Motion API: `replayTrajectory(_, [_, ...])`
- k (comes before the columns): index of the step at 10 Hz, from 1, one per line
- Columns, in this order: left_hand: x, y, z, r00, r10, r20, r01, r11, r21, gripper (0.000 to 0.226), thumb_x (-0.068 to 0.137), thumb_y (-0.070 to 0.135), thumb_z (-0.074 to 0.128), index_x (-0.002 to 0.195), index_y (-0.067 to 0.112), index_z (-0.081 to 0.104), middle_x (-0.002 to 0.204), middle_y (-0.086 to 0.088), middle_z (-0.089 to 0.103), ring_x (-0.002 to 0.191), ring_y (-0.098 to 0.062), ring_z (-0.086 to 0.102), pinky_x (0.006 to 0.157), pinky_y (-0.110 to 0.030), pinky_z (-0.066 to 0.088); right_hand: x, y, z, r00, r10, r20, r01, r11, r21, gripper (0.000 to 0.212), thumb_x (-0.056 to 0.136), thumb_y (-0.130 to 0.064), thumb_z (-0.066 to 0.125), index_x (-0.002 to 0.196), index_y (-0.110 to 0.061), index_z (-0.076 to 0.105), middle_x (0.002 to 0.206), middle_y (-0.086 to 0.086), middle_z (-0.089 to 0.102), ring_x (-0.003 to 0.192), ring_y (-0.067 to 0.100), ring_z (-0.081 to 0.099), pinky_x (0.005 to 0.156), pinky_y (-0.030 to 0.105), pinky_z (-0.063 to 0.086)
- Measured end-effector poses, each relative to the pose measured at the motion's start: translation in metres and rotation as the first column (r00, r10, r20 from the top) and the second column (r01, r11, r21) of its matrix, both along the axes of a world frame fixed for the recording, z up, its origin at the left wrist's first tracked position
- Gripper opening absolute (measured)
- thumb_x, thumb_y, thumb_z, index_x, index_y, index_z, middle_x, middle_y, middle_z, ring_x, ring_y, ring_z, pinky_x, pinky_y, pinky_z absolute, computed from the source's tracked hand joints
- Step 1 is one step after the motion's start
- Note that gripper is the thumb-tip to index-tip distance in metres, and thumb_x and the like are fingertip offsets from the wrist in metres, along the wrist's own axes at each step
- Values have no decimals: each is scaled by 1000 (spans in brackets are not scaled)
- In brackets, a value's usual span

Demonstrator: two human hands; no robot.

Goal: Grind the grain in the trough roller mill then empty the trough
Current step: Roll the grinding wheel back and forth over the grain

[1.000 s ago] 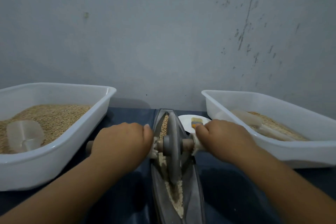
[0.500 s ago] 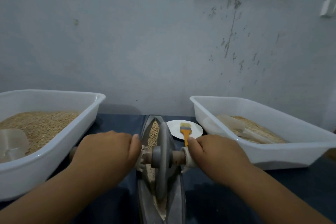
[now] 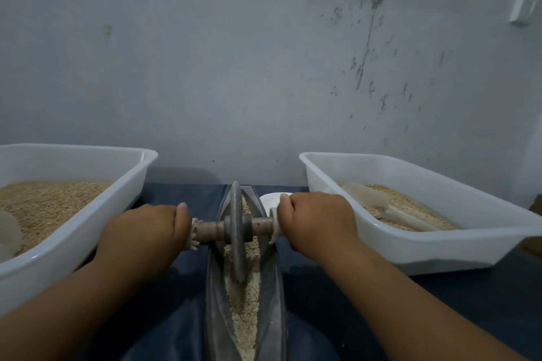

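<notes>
Head view: both fists curl round the axle handles, left hand (image 3: 143,231) and right hand (image 3: 318,221) each with a closed grip either side of the roller wheel (image 3: 236,231). The wheel stands in the narrow trough (image 3: 272,287) on the counter between two tubs. Uneven pressure could likely tilt it over the rim, spilling the pale, coarsely crushed grain (image 3: 245,311).

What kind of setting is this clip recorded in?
Probably a small indoor grain-grinding station: a grey metal trough mill lies on a dark blue tabletop, between two white plastic tubs of grain, against a scuffed pale wall.
</notes>
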State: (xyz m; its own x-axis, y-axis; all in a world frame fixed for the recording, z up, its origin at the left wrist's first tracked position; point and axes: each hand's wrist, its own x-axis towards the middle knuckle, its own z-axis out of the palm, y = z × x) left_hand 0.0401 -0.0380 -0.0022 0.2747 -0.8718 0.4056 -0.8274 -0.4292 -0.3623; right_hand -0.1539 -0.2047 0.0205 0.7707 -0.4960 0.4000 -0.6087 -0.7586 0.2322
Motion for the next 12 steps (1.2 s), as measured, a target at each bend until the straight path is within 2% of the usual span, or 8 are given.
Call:
replayTrajectory(2, [-14, 15, 2, 982, -106, 153, 82, 985, 153, 75, 91, 39, 54, 146, 6, 17, 121, -6, 53, 100, -22, 57, 84, -34, 50, -18, 0, -1, 995, 23, 100, -41, 983, 180, 42, 99, -39, 24, 72, -22, 51, 63, -4, 43, 65, 19, 48, 58, 32, 36])
replayTrajectory(3, [-23, 30, 11, 993, -86, -79, 89, 995, 41, 45, 91, 50, 45, 110, 10, 54, 86, -2, 59, 73, -20, 57, 71, -38, 55, -44, 17, 10, 999, 25, 45, -38, 951, 307, 48, 99, -50, 20, 68, -23, 45, 65, -3, 47, 62, 13, 45, 62, 32, 39])
replayTrajectory(5, [-19, 33, -8, 916, -73, -393, -67, 941, -330, 80, 79, 63, 13, 64, -11, 37, 47, -19, 39, 42, -18, 35, 49, -34, 41, -51, 27, 19, 998, 39, 46, -49, 970, 239, 50, 98, -51, 20, 65, -23, 45, 61, -4, 46, 55, 7, 42, 51, 25, 32])
replayTrajectory(6, [-15, 27, -7, 829, -35, -559, -84, 979, -186, 62, 93, 57, 32, 108, 0, 52, 90, -7, 61, 76, -20, 57, 72, -37, 53, -25, 12, 7, 989, 36, 143, -50, 994, 94, 47, 99, -41, 25, 60, -21, 41, 58, -3, 42, 59, 18, 46, 51, 28, 30])
replayTrajectory(7, [-6, 10, 3, 971, 135, -197, -87, 968, 236, 84, 49, 30, 90, 118, -5, 56, 83, -15, 64, 61, -32, 62, 49, -39, 54, -1, -2, -3, 969, 53, 242, -58, 998, 10, 46, 99, -34, 25, 68, -20, 55, 67, 1, 59, 64, 25, 55, 59, 31, 43])
replayTrajectory(10, [1, 4, -8, 994, 7, 109, -18, 995, 101, 76, 93, 39, 46, 149, 6, 7, 131, -5, 47, 110, -23, 54, 85, -33, 49, -3, -12, 0, 997, 35, 70, -40, 996, 74, 39, 98, -34, 27, 66, -17, 42, 61, -3, 38, 58, 22, 41, 48, 29, 19])
replayTrajectory(11, [4, 12, -18, 981, 80, -177, -85, 996, -24, 63, 96, 51, 27, 122, -2, 47, 103, -6, 60, 86, -19, 57, 79, -35, 51, -20, -5, 14, 978, 108, -176, -91, 991, 102, 18, 98, -19, 38, 80, -15, 35, 68, -2, 31, 69, 27, 42, 51, 29, 28])
replayTrajectory(12, [-8, 23, -13, 929, -28, -368, -94, 946, -309, 75, 84, 59, 18, 64, -10, 40, 49, -16, 44, 43, -15, 37, 51, -32, 40, -32, 2, 27, 950, 164, -265, -101, 966, 237, 23, 90, -10, 56, 97, -19, 36, 73, -2, 30, 65, 19, 40, 51, 31, 33])
